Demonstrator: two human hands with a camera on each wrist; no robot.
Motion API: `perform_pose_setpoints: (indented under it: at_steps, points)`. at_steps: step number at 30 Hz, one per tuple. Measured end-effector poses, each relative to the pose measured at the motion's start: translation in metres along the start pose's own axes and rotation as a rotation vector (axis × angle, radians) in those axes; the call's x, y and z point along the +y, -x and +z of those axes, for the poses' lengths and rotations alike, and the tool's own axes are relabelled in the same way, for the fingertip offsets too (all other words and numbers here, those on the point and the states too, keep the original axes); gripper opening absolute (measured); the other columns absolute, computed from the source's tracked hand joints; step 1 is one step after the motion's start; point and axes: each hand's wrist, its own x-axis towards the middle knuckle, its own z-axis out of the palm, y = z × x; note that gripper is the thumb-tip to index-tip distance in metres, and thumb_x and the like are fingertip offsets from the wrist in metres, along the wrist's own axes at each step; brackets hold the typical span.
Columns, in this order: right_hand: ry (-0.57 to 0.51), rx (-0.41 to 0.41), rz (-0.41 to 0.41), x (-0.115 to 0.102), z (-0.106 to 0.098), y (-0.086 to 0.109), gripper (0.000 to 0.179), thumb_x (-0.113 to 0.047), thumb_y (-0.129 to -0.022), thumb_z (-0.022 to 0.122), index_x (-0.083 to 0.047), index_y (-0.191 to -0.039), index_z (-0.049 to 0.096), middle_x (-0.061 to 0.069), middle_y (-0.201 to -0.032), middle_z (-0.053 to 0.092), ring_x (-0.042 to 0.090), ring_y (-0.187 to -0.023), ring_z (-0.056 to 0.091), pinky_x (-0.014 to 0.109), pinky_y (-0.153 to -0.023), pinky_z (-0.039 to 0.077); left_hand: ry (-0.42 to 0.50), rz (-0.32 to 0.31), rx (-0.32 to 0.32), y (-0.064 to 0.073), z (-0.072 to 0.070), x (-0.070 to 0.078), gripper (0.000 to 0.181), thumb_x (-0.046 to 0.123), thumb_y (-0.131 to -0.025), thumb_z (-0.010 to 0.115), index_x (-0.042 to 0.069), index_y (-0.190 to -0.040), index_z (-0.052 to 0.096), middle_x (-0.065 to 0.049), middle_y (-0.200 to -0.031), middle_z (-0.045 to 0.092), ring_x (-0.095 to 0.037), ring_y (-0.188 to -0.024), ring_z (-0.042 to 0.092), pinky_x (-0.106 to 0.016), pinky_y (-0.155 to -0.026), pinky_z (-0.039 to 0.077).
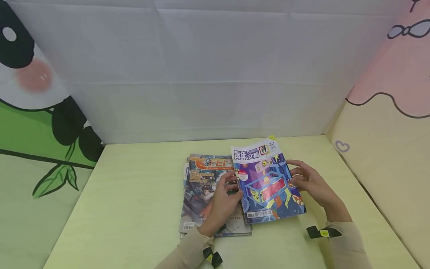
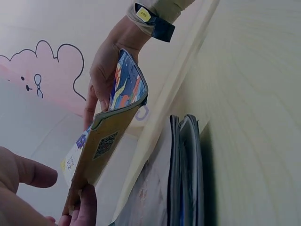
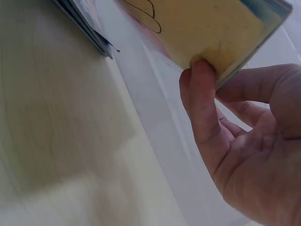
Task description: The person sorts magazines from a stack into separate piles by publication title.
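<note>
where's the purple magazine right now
In the head view, the purple magazine is right of centre, raised off the table between the left hand and right hand, partly hiding the magazine pile's right side.

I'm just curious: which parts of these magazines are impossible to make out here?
Head: part of the pile's top magazine, covered by the held magazine and the left hand.
Head: the covers lower in the pile, hidden beneath that top magazine.
Left wrist: the QR code on the held magazine's back, too small to read.
Right wrist: the rest of that back, cut off by the picture's top edge.
</note>
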Motion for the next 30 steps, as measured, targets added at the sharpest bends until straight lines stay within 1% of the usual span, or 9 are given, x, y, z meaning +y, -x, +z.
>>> perform_pose_setpoints:
  at_steps: [3, 10, 13, 15, 18, 20, 22, 27, 30]
  points:
    - [-0.002, -0.004, -0.013, 0.004, -0.008, 0.001, 0.055, -0.002, -0.111, 0.062, -0.004, -0.164, 0.045, 0.015, -0.120, 0.066, 0.019, -0.098, 0.076, 0.036, -0.081, 0.069, 0.026, -0.029, -0.039, 0.000, 0.003, -0.003, 0.072, -0.007, -0.092, 0.074, 0.000, -0.159, 0.048, -0.024, -0.151, 0.054, -0.041, -0.131, 0.064, -0.033, -0.093, 0.064]
    - [-0.060, -0.027, -0.063, 0.016, -0.027, 0.007, 0.055, 0.005, -0.111, 0.057, -0.015, -0.161, 0.052, 0.007, -0.114, 0.070, 0.018, -0.094, 0.077, 0.035, -0.079, 0.069, 0.094, -0.070, -0.186, -0.004, 0.007, -0.009, 0.074, 0.001, -0.101, 0.074, 0.003, -0.166, 0.039, -0.022, -0.162, 0.048, -0.044, -0.141, 0.056, -0.040, -0.103, 0.061]
    - [-0.060, -0.016, -0.047, 0.021, -0.034, 0.010, 0.054, 0.004, -0.111, 0.057, -0.016, -0.161, 0.052, 0.007, -0.114, 0.069, 0.018, -0.093, 0.076, 0.034, -0.079, 0.069, 0.107, -0.089, -0.232, -0.007, 0.010, -0.013, 0.074, 0.005, -0.103, 0.074, 0.004, -0.168, 0.037, -0.020, -0.165, 0.047, -0.044, -0.144, 0.054, -0.042, -0.106, 0.060]
    - [-0.050, -0.004, -0.027, 0.024, -0.038, 0.013, 0.053, 0.002, -0.112, 0.057, -0.015, -0.161, 0.051, 0.006, -0.113, 0.068, 0.018, -0.092, 0.076, 0.034, -0.079, 0.069, 0.117, -0.105, -0.265, -0.009, 0.011, -0.015, 0.074, 0.010, -0.106, 0.072, 0.005, -0.169, 0.035, -0.020, -0.168, 0.046, -0.044, -0.147, 0.052, -0.046, -0.111, 0.058]
    - [-0.034, 0.008, -0.001, 0.031, -0.043, 0.017, 0.052, 0.000, -0.112, 0.058, -0.013, -0.162, 0.049, 0.005, -0.114, 0.067, 0.018, -0.091, 0.075, 0.034, -0.080, 0.069, 0.139, -0.124, -0.316, -0.010, 0.013, -0.016, 0.075, 0.019, -0.110, 0.068, 0.006, -0.172, 0.030, -0.020, -0.172, 0.043, -0.044, -0.152, 0.048, -0.054, -0.119, 0.051]
    - [-0.041, 0.010, 0.011, 0.034, -0.046, 0.019, 0.053, 0.000, -0.112, 0.058, -0.015, -0.162, 0.050, 0.005, -0.115, 0.067, 0.018, -0.092, 0.075, 0.034, -0.080, 0.068, 0.144, -0.127, -0.336, -0.010, 0.015, -0.016, 0.076, 0.023, -0.111, 0.066, 0.006, -0.174, 0.027, -0.020, -0.173, 0.042, -0.044, -0.154, 0.047, -0.058, -0.124, 0.045]
    - [-0.048, 0.012, 0.021, 0.036, -0.050, 0.021, 0.053, 0.000, -0.112, 0.058, -0.016, -0.162, 0.051, 0.004, -0.116, 0.067, 0.018, -0.093, 0.075, 0.033, -0.080, 0.068, 0.143, -0.129, -0.346, -0.010, 0.018, -0.015, 0.078, 0.027, -0.111, 0.066, 0.006, -0.175, 0.025, -0.019, -0.174, 0.042, -0.042, -0.155, 0.047, -0.059, -0.126, 0.042]
    - [-0.066, 0.012, 0.028, 0.041, -0.056, 0.022, 0.054, 0.001, -0.112, 0.058, -0.018, -0.162, 0.051, 0.003, -0.117, 0.067, 0.017, -0.095, 0.075, 0.033, -0.081, 0.068, 0.117, -0.132, -0.343, -0.012, 0.025, -0.017, 0.081, 0.031, -0.110, 0.067, 0.007, -0.175, 0.025, -0.019, -0.173, 0.042, -0.042, -0.154, 0.048, -0.058, -0.126, 0.042]
    - [-0.073, 0.013, 0.032, 0.043, -0.060, 0.023, 0.054, 0.001, -0.112, 0.058, -0.019, -0.162, 0.051, 0.003, -0.118, 0.067, 0.016, -0.096, 0.074, 0.033, -0.082, 0.068, 0.116, -0.138, -0.341, -0.013, 0.029, -0.019, 0.081, 0.031, -0.110, 0.067, 0.005, -0.174, 0.025, -0.021, -0.173, 0.041, -0.045, -0.155, 0.047, -0.060, -0.126, 0.042]
